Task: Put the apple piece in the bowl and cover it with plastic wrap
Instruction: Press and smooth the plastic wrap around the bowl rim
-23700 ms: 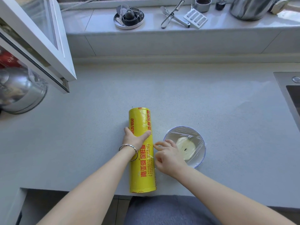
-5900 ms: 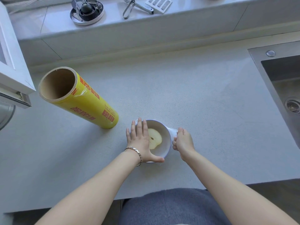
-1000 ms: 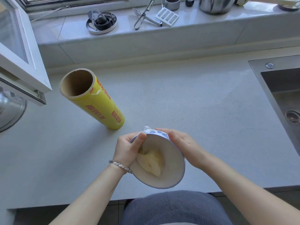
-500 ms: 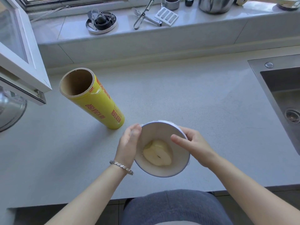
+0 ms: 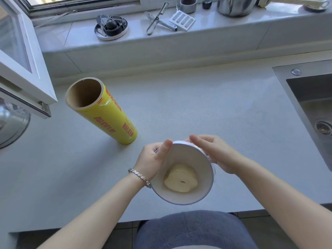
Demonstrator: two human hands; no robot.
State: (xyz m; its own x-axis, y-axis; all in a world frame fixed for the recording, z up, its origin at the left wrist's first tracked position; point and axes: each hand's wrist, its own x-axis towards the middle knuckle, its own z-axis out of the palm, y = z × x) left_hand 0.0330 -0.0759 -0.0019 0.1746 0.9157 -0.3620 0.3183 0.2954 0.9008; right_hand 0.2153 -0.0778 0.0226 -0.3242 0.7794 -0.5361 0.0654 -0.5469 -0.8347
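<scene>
A white bowl with a blue rim is lifted off the grey counter and tilted toward me, near the front edge. The pale apple piece lies inside under clear plastic wrap that bunches on the bowl's right side. My left hand grips the bowl's left wall, thumb on the rim. My right hand presses against the far right wall over the wrap, fingers along the rim. The yellow roll of plastic wrap stands on the counter to the left, apart from both hands.
A steel sink is sunk into the counter at right. An open window frame juts in at left above a metal pot. The sill holds a round tray of parts, tongs, a grater and a steel pot.
Over the last second the bowl was turned and tilted in both hands. My right hand slid from the near right side to the far rim. The roll has not moved.
</scene>
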